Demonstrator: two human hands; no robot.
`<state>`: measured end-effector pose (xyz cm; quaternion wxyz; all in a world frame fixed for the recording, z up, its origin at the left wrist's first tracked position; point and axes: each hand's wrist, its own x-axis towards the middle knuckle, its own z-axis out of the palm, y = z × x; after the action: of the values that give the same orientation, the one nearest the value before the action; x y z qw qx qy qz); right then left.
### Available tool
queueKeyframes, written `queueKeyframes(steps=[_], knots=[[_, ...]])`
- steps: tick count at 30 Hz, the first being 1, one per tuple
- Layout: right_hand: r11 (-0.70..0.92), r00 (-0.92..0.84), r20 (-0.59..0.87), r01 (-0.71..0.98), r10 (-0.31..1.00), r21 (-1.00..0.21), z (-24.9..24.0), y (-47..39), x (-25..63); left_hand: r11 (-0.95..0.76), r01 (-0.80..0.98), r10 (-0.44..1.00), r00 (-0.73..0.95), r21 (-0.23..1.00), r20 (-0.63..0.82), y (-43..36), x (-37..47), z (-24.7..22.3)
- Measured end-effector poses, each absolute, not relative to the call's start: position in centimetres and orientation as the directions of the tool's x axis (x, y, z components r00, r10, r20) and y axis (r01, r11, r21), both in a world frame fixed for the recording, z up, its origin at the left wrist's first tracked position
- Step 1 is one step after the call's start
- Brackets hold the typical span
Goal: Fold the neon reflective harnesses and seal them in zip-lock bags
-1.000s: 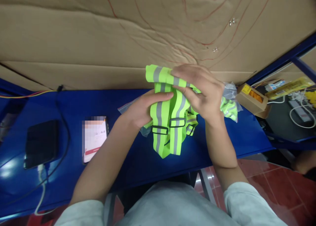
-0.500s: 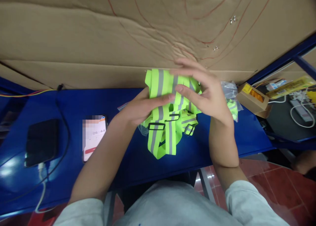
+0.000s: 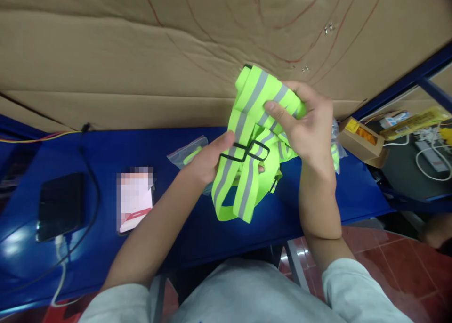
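A bundle of neon-yellow reflective straps [image 3: 261, 90] with grey stripes is held up over the blue table [image 3: 190, 233]. My right hand [image 3: 307, 120] grips its folded upper part, thumb in front and the other fingers behind. Lower on the left, my left hand [image 3: 212, 158] is closed on the hanging straps beside a black buckle [image 3: 233, 152], its fingers mostly hidden behind them. A second buckle [image 3: 259, 150] sits close by. Looped strap ends hang down toward the table. Behind my left hand lies a clear plastic bag [image 3: 187, 151] with something neon-yellow in it.
On the left are a phone [image 3: 136, 200] and a black power bank [image 3: 60, 205] with cables. A cardboard box [image 3: 362, 139] stands at the right, near a white power strip [image 3: 434, 158]. The cardboard wall [image 3: 106, 54] closes off the back. Part of another person shows at far right.
My right hand has closed on the folded bundle and lifted its top up and rightward, tilting it. My left hand has slid down to the buckles. The plastic bag behind is more exposed.
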<state>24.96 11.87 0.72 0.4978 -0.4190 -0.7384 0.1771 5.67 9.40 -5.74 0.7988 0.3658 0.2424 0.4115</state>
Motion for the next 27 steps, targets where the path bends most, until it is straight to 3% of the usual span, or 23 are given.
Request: queueKeyframes(steps=[5,8,13,16,21,27], knots=[[0.639,-0.122,0.656,0.414,0.745,-0.649,1.2,11.6,24.9,0.354,-0.404,0.864,0.487,0.843,-0.129,9.0,6.2,-5.3],[0.655,-0.119,0.668,0.379,0.735,-0.654,1.6,11.0,24.8,0.283,-0.268,0.867,0.482,0.921,-0.126,9.2,5.3,-4.6],[0.630,-0.185,0.609,0.364,0.771,-0.686,2.3,9.5,25.3,-0.060,0.110,0.843,0.537,0.992,-0.009,9.9,2.0,-3.7],[0.608,-0.174,0.589,0.351,0.789,-0.712,2.4,9.1,25.6,-0.100,0.038,0.829,0.555,0.994,0.062,9.9,1.4,-3.6],[0.644,-0.126,0.640,0.301,0.758,-0.703,1.7,9.8,25.7,-0.062,-0.007,0.911,0.408,0.998,0.060,9.6,3.2,-4.5],[0.675,-0.060,0.699,0.334,0.712,-0.659,1.6,9.8,25.7,-0.008,-0.043,0.853,0.521,0.999,0.029,9.7,3.7,-4.8]])
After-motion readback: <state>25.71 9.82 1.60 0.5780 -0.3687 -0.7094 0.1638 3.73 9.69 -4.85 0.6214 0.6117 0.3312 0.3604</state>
